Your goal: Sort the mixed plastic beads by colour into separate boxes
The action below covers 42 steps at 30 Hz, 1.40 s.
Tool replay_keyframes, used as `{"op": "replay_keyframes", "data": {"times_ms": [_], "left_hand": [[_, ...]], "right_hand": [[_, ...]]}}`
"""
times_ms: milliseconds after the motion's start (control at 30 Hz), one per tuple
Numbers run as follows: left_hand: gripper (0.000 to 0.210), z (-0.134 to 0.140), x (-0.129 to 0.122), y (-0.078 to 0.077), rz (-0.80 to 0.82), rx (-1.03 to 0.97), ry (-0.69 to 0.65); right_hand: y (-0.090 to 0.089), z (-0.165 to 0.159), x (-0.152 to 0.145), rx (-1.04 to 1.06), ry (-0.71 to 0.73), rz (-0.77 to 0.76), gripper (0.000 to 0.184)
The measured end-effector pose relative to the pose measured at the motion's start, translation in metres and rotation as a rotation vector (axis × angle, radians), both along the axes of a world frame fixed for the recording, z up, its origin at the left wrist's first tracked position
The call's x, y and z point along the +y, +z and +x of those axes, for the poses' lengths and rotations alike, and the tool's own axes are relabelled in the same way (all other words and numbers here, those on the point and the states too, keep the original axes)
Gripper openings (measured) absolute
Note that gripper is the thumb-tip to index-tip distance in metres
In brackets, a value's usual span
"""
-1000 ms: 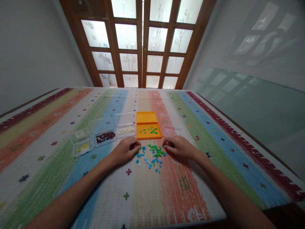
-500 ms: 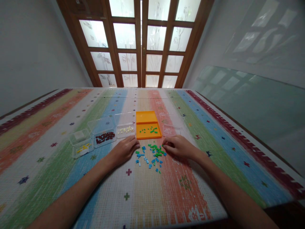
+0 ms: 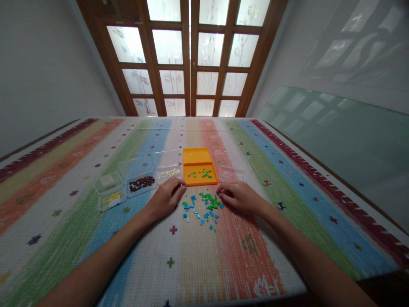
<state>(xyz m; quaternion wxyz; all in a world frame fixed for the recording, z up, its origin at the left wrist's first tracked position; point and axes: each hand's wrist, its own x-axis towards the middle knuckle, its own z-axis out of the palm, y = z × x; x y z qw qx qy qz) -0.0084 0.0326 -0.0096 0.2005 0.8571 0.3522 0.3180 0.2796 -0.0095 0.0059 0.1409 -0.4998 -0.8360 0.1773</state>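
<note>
A loose pile of small green toy bricks [image 3: 211,201] and blue toy bricks [image 3: 193,198] lies on the striped cloth between my hands. My right hand [image 3: 238,196] rests at the pile's right edge, thumb and forefinger pinched on what looks like a small green brick, partly hidden by the fingertips. To the left of the pile, my left hand [image 3: 168,197] lies near the orange case's front corner, its thumb and forefinger slightly apart and nothing visible between them. The opened orange case [image 3: 197,157] holds several green bricks in its near half.
Left of the case stand clear lidded boxes: one with white pieces [image 3: 169,173], one with dark red pieces [image 3: 141,184], one with yellow pieces [image 3: 112,197]. Another clear box [image 3: 230,174] is at the case's right. Beyond the tablecloth [image 3: 191,264] are glazed wooden doors [image 3: 191,64].
My left hand's thumb and forefinger have parted a little, and a small green piece now shows on the cloth beside them. The right hand stays pinched at the pile's edge.
</note>
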Motion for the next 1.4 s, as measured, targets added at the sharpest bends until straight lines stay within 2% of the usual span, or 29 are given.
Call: {"op": "replay_keyframes", "data": {"times_ms": [133, 367, 667, 833, 967, 1133, 1400], "left_hand": [[0.019, -0.002, -0.003, 0.002, 0.003, -0.008, -0.113], [0.029, -0.002, -0.01, 0.001, 0.018, 0.16, -0.255], [0.034, 0.002, -0.009, -0.003, 0.058, 0.196, -0.205], [0.031, 0.004, -0.009, -0.004, 0.063, 0.127, -0.165], [0.028, 0.003, -0.011, 0.003, 0.102, 0.074, -0.212], [0.029, 0.003, -0.012, 0.007, 0.137, 0.134, -0.294], [0.032, 0.003, -0.01, 0.001, 0.181, 0.159, -0.265]], "right_hand": [[-0.001, -0.001, 0.0, -0.004, -0.001, 0.003, 0.018], [0.0, -0.001, 0.0, -0.02, -0.005, 0.007, 0.019], [-0.003, -0.002, -0.001, 0.0, -0.027, 0.008, 0.017], [-0.004, -0.002, 0.0, -0.001, -0.034, 0.008, 0.018], [-0.002, -0.002, 0.0, -0.015, -0.04, 0.0, 0.019], [0.001, -0.002, -0.001, -0.067, -0.037, -0.001, 0.02], [0.0, 0.0, -0.001, -0.124, -0.075, 0.021, 0.023]]}}
